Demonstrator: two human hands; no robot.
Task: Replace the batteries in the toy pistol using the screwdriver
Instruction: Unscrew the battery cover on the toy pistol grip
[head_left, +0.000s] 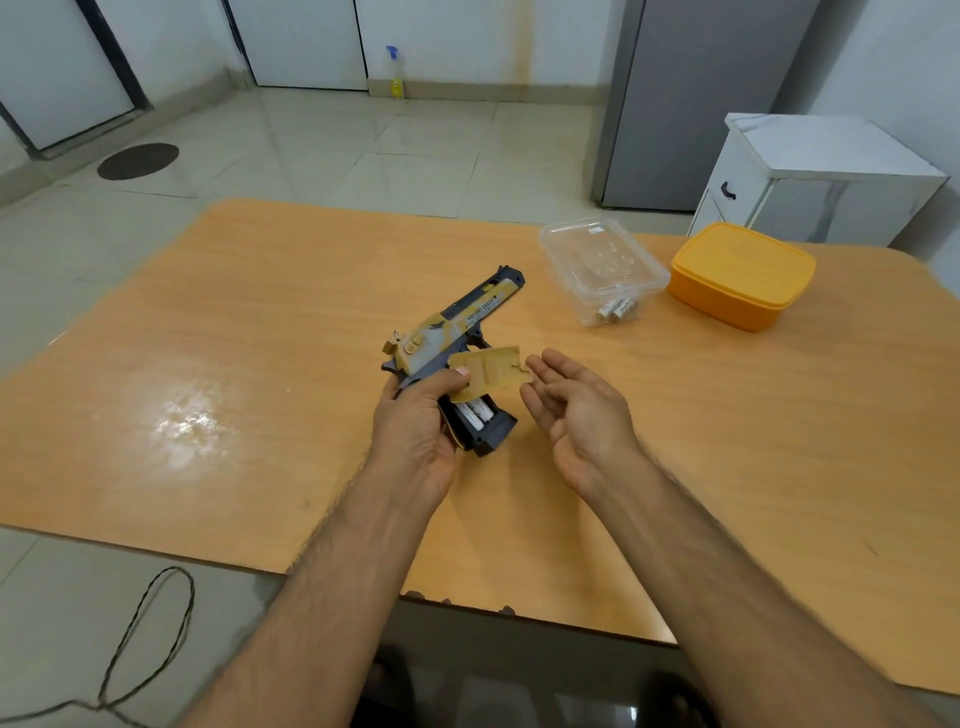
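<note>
The left hand grips the grey and tan plastic toy pistol just above the orange wooden table, its thumb pinning a loose tan battery cover — white batteries show in the grip. The right hand hovers beside it, relaxed, palm up. Farther right, a clear plastic tub holds spare batteries.

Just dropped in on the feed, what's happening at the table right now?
A person is partway through a battery swap on a toy pistol. The left hand grips it by the handle, with the thumb pinning the loose tan battery cover against it. The compartment is open and white batteries sit inside. The right hand hovers open, palm up, beside the cover. More batteries lie in a clear plastic container next to a lidded orange box. No screwdriver is visible.
</note>
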